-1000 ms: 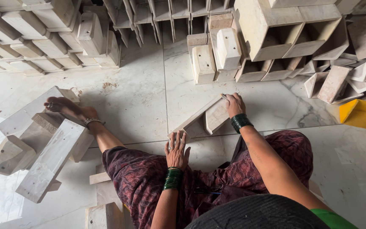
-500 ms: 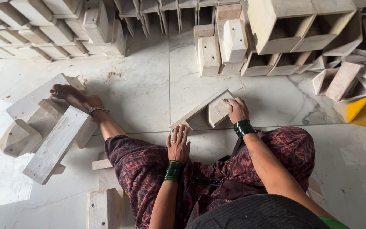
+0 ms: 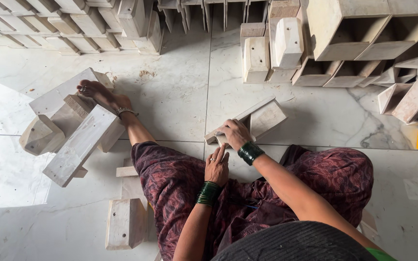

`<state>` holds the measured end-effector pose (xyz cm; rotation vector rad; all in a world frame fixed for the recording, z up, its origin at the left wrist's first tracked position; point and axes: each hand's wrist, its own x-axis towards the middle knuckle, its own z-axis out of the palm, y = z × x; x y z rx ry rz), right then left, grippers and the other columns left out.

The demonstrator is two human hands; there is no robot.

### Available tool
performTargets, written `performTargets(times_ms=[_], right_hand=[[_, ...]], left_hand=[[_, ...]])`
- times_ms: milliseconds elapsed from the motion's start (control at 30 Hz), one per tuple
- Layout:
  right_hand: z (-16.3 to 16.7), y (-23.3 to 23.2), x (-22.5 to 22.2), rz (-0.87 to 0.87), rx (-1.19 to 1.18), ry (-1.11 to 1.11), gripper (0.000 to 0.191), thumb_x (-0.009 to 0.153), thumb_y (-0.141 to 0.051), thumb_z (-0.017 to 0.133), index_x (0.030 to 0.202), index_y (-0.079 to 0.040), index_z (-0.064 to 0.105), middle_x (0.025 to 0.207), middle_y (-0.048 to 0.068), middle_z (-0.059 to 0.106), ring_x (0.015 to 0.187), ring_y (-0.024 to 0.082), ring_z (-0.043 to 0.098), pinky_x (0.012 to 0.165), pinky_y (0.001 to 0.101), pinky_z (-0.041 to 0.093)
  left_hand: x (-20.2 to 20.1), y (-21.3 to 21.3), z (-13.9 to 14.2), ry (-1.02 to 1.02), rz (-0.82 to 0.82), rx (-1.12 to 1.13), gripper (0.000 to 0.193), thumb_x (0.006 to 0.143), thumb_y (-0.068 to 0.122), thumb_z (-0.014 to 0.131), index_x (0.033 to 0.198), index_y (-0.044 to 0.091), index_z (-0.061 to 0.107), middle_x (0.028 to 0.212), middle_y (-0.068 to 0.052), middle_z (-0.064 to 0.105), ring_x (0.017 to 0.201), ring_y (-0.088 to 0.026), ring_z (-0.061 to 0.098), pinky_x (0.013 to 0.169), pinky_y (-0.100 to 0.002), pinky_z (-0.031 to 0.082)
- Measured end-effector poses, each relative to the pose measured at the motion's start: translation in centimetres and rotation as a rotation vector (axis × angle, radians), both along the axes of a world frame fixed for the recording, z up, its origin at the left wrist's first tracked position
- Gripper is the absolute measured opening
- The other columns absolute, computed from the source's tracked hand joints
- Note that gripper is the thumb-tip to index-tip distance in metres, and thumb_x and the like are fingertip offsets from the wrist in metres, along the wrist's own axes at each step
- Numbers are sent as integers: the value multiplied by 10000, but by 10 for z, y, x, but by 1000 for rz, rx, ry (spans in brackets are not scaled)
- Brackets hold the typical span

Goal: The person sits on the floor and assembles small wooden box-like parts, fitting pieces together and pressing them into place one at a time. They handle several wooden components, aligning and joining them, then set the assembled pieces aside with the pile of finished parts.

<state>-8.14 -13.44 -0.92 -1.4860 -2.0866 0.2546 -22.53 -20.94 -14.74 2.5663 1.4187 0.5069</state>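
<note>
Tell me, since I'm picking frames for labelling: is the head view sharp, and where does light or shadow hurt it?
Head view: sharp overall, the right hand and wooden piece crisp; glare washes out the floor at left; soft shadows under the stacked blocks; edges bend slightly from the wide lens.

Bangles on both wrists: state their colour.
Dark green bangles, seen in the head view, on each wrist.

Maroon patterned garment point(image 3: 180, 179), green bangles point(image 3: 250, 152) on both wrists, silver ring point(image 3: 212, 159), anklet point(image 3: 122, 111)
</note>
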Motion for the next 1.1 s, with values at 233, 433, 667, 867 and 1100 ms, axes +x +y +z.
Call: performTargets(times_ms=[233,433,667,867,1100], right_hand=[[-8,-17,16,20,51,-14,258,893,-20,677,1053,-180,799,942,4,668,910,201,637,846,326,584],[-10,-16,14,-2,103,-31,249,875,-13,670,1005,-184,796,948,-10,678,932,191,650,871,330,579],[0,-5,4,8,101,30,200,826,-57,715,980,-163,786,955,0,687,920,210,649,843,342,571],[-5,-31,19,-28,100,-12,297,830,2,685,1023,-193,800,927,-17,678,888,194,639,802,329,581],[9,2,2,-39,132,-37,289,830,11,638,1001,-163,793,975,4,683,973,216,648,887,353,569]], left_hand=[[-3,0,-1,-49,39,-194,330,868,98,616,1173,89,742,1663,22,342,1053,-248,701,835,-421,539],[1,-1,6,-69,38,-210,264,830,100,647,1054,116,785,1658,6,327,838,-277,719,775,-397,575],[1,2,9,7,56,-167,168,840,88,643,916,108,791,1679,44,318,826,-215,735,776,-389,578],[2,1,10,-6,51,-155,146,820,91,653,874,109,787,1680,52,277,824,-236,740,757,-400,582],[2,1,18,39,61,-204,133,823,81,644,819,95,777,1698,34,261,773,-263,731,736,-404,589]])
